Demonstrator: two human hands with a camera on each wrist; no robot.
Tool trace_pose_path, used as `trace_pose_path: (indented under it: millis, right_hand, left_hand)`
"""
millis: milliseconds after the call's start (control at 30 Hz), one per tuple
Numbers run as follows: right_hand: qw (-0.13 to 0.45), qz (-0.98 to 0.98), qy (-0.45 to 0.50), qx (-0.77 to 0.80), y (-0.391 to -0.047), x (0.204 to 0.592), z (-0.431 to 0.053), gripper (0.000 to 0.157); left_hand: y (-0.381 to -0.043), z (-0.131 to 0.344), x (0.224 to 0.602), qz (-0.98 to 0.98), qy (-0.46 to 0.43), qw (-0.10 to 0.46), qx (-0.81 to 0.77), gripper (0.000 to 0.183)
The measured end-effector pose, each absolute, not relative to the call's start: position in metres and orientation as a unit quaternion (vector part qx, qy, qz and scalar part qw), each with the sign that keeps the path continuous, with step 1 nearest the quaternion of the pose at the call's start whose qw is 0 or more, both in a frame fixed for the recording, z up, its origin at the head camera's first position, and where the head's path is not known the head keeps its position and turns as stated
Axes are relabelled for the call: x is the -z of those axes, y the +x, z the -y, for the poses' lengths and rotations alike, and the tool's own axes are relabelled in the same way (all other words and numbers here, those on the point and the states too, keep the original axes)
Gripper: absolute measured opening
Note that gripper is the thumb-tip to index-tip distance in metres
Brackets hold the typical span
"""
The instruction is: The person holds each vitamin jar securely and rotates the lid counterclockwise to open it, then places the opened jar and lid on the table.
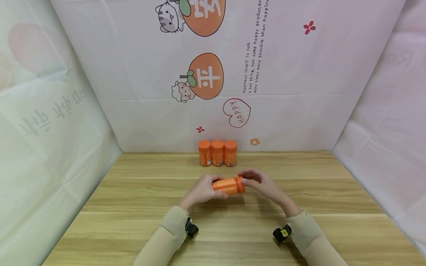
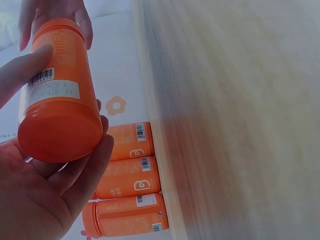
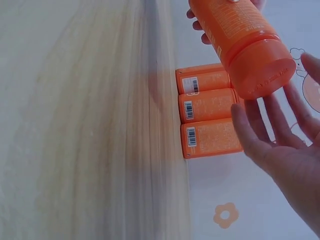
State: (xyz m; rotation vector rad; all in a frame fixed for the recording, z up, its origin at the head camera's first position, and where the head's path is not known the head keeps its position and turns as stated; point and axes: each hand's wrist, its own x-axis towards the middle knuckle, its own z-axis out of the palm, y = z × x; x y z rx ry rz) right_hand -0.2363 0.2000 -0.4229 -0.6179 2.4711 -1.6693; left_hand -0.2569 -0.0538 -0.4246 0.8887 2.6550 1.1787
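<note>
An orange plastic bottle (image 1: 224, 186) with an orange screw cap (image 3: 262, 70) lies tilted on its side above the table, cap end to the right. My left hand (image 1: 203, 190) grips it round the body, thumb across the printed label in the left wrist view, fingers curled beneath; the bottle's smooth base (image 2: 60, 132) faces that camera. My right hand (image 1: 266, 187) is at the cap end, its fingers loosely spread past the cap and the thumb near the cap's rim. In the right wrist view a gap shows between the palm and the cap.
Three like orange bottles (image 1: 217, 153) stand upright side by side at the back of the wooden table (image 1: 149, 221), against a printed white cloth (image 1: 149, 122). White cloth walls rise on the left and right. Each wrist wears a small black camera (image 1: 192, 229).
</note>
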Motion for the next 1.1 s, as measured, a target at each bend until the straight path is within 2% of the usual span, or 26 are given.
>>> trace_pose_path:
  millis: [167, 533, 1100]
  right_hand:
    - [0.069, -0.806, -0.192, 0.555, -0.236, 0.420, -0.197, 0.039]
    - [0.131, -0.814, -0.138, 0.549, -0.240, 0.420, -0.191, 0.054]
    - [0.158, -0.811, -0.133, 0.548, -0.239, 0.417, -0.190, 0.060]
  left_hand:
    - [-0.257, 0.053, 0.424, -0.876, 0.296, 0.048, -0.379, 0.055]
    - [-0.257, 0.052, 0.423, -0.879, 0.297, 0.038, -0.372, 0.055]
    - [-0.259, 0.051, 0.424, -0.883, 0.289, 0.037, -0.368, 0.055]
